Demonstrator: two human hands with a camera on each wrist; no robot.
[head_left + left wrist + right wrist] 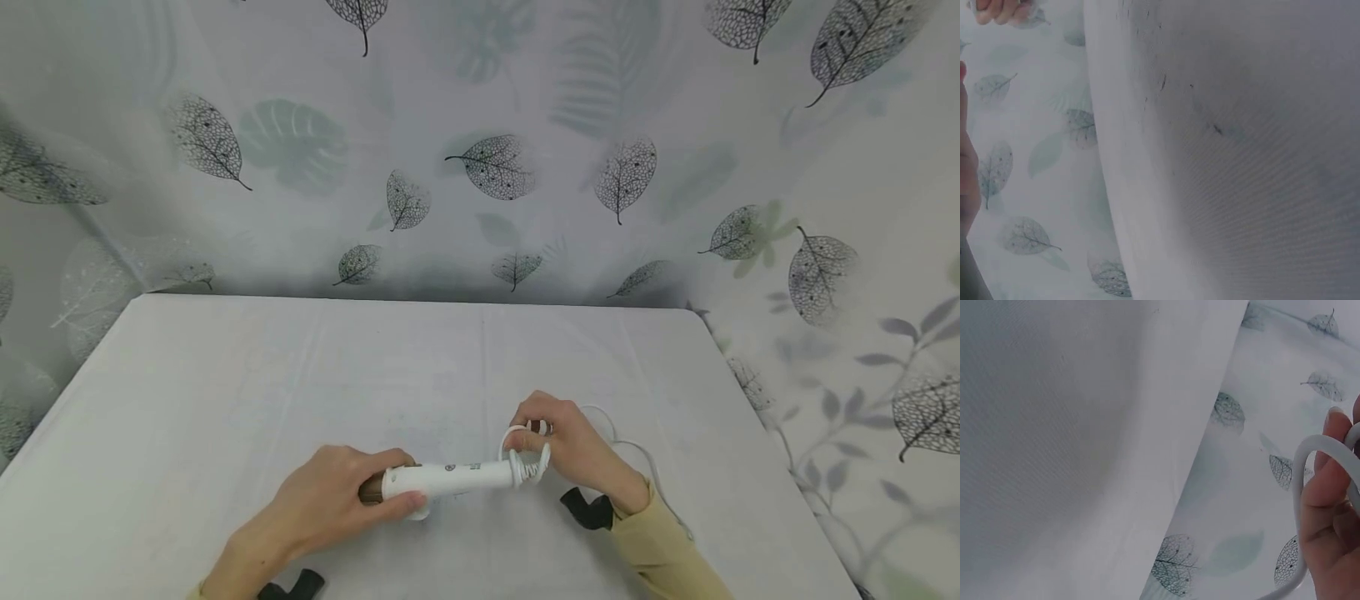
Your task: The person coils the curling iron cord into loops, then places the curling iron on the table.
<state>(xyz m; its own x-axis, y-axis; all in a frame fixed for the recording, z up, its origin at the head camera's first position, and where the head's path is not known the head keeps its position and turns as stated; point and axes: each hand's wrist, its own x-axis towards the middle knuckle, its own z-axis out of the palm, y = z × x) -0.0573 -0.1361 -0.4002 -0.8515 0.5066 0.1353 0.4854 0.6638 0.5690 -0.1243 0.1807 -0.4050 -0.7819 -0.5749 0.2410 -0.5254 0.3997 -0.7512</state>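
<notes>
My left hand point(326, 498) grips what looks like a curling iron point(457, 478), its thumb and fingers around the end where the white handle meets a brown part. The iron lies level across the front middle of the table. A white cord point(1298, 494) is looped around the handle's right end. My right hand point(567, 443) pinches a loop of that cord just beyond the handle. A small brown piece shows between its fingers; I cannot tell what it is. In the left wrist view only part of the left hand point(967, 178) shows at the edge, and the iron is out of sight.
The white-covered table point(300, 375) spreads under both hands. More cord point(651, 463) trails right past the right forearm. Black pieces point(588, 510) sit by each wrist. A leaf-patterned curtain point(480, 225) stands behind and beside the table.
</notes>
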